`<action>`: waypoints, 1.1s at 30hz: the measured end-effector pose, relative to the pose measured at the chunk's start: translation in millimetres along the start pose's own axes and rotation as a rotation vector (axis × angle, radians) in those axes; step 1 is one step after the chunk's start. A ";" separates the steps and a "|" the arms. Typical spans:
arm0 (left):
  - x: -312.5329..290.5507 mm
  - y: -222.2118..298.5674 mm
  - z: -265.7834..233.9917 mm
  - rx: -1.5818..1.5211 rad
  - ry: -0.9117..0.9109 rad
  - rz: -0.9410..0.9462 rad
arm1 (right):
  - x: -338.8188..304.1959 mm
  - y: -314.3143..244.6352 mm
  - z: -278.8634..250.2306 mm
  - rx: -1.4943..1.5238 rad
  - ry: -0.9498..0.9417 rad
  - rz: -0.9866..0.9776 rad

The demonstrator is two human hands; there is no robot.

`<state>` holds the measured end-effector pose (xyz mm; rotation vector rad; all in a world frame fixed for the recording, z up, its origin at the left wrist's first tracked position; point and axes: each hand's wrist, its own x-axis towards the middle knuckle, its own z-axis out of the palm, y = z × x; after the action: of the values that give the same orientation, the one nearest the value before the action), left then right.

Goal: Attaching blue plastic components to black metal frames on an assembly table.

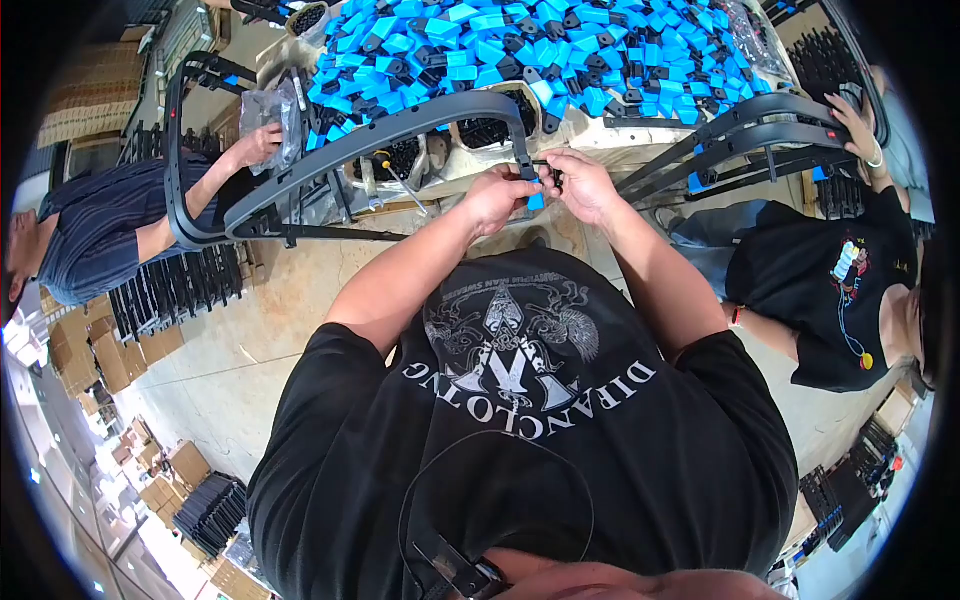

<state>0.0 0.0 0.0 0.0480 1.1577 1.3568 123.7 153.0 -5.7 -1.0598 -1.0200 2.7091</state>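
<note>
A curved black tubular frame [385,122] arches from the left to its end just in front of me. My left hand [495,198] is closed around that end, beside a small blue plastic piece [535,202] there. Close against it on the right, my right hand [583,186] is closed, thumb and fingers pinched together at the tube end. What sits between those fingertips is dark and too small to name. A yellow-handled screwdriver [404,184] lies to the left of my hands, shaft slanting toward me.
A large heap of blue and black plastic parts [520,50] covers the table beyond. Small black parts fill an open sack [490,130] at its near edge. Co-workers stand at left [110,230] and right [810,265]; more black frames [740,135] rest at right.
</note>
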 end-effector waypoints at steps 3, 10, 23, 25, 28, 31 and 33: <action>-0.1 -2.7 -1.0 -0.041 -0.002 -0.005 | 1.7 -3.2 -0.9 -0.041 -0.040 0.015; 8.7 -11.8 -11.0 0.049 0.015 -0.022 | 16.1 -11.4 3.6 -0.028 -0.095 0.180; 2.2 -8.2 -13.4 0.232 0.142 -0.060 | 8.3 -22.0 15.6 -0.399 -0.016 0.261; -12.7 -0.5 -11.6 0.636 0.270 0.027 | -0.9 -27.6 8.6 -0.272 -0.071 0.284; -37.5 13.2 -5.9 0.964 0.305 0.293 | -28.4 -39.6 23.1 -0.027 -0.220 0.309; -60.1 34.7 18.8 0.971 0.175 0.605 | -32.1 -31.7 21.9 0.149 -0.394 0.304; -64.5 40.7 25.0 1.249 0.103 0.856 | -31.4 -24.0 30.1 0.115 -0.400 0.291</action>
<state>0.7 -22.9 76.9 1.5143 2.0308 1.0905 124.6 146.0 43.5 -0.7097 -0.7846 3.2624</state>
